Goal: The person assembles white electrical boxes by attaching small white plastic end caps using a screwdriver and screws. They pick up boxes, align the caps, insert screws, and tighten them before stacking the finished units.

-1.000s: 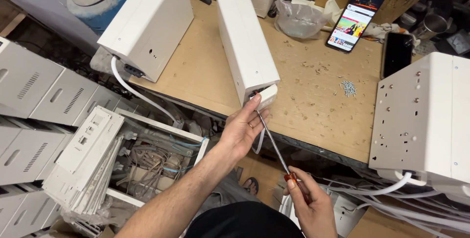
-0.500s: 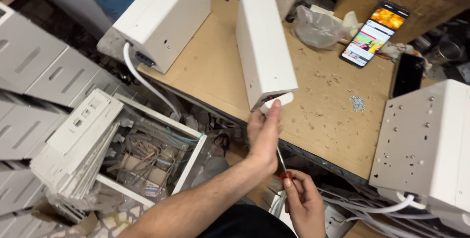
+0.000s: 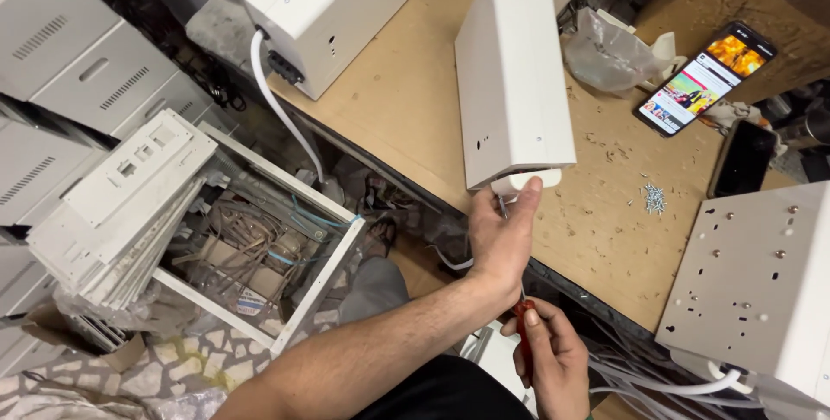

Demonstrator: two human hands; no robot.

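A tall white metal box (image 3: 512, 74) stands on the wooden bench (image 3: 406, 117) near its front edge. My left hand (image 3: 501, 234) holds a small white end piece (image 3: 526, 183) against the bottom of that box, thumb on top. My right hand (image 3: 553, 359) sits lower, below the bench edge, and grips the red handle of a screwdriver (image 3: 522, 334). The screwdriver's shaft runs up behind my left hand toward the end piece, and its tip is hidden.
Another white box (image 3: 333, 5) with a white cable stands at the back left, a third (image 3: 756, 290) at the right. Loose screws (image 3: 653, 198), a lit phone (image 3: 705, 79), a dark phone (image 3: 742, 159) and a plastic bag (image 3: 609, 48) lie on the bench. Stacked white panels (image 3: 121, 204) and an open frame (image 3: 268, 256) sit on the floor.
The view has shifted closer and rightward. My left hand stays on the end piece while my right hand and screwdriver have moved slightly up toward it.
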